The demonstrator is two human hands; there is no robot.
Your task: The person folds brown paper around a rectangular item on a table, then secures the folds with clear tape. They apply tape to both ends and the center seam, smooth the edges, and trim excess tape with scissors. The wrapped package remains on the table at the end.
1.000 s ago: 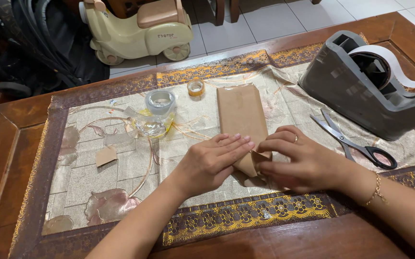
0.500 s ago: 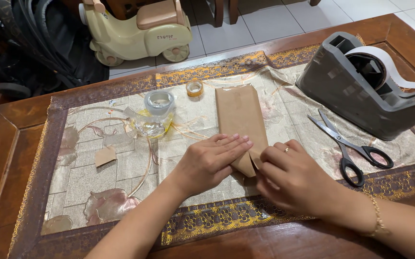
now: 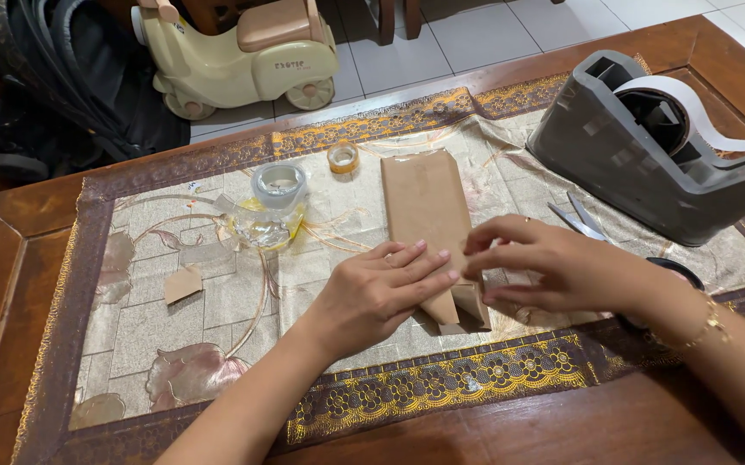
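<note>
Brown paper parcel (image 3: pixel 428 215) mid-fold on the bench (image 3: pixel 562 422)

Left hand (image 3: pixel 381 293) pressed flat, open, on its 6 o'clock end — right hand (image 3: pixel 553 267) had lifted off the fold, fingers loose and empty, leaving the flap unsecured.

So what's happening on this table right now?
A person is wrapping something in brown paper on a patterned table runner. The left hand presses flat on the near end of the parcel, while the right hand works its folded flap. Scissors and a grey tape dispenser lie to the right.
</note>
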